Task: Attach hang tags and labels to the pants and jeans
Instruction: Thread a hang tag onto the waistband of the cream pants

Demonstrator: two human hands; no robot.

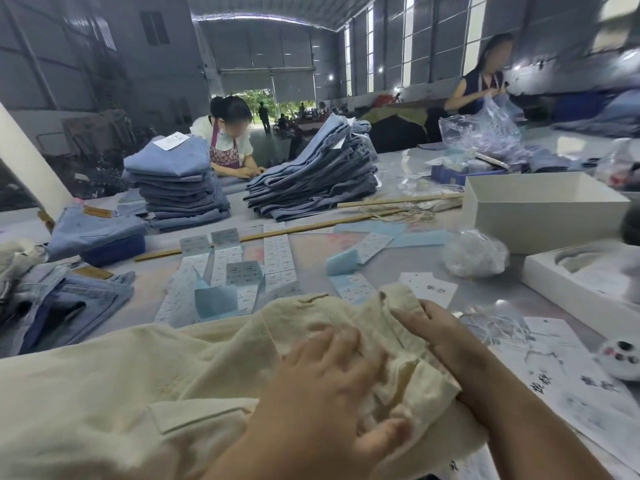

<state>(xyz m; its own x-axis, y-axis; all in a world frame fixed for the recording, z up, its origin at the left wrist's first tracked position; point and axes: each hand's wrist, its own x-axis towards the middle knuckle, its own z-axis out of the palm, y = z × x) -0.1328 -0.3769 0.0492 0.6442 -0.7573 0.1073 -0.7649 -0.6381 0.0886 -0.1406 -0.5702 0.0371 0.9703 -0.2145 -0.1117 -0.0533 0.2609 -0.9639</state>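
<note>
Cream pants [138, 368] lie across the near edge of the table, waistband toward the right. My left hand [322, 386] lies flat on the waistband area with fingers spread. My right hand [433, 330] rests on the bunched waistband, fingers laid over its far edge. White hang tags [429, 287] lie just beyond the waistband, and more printed tags [571, 382] with loose strings [498, 323] sit to the right. Sheets of blue and white sticker labels [242, 271] are spread over the middle of the table.
Two stacks of folded blue jeans [180, 181] [318, 178] stand at the far side, more jeans [62, 299] at the left. White boxes [543, 209] [581, 285] and a crumpled plastic bag [474, 254] sit at the right. Two other people work across the table.
</note>
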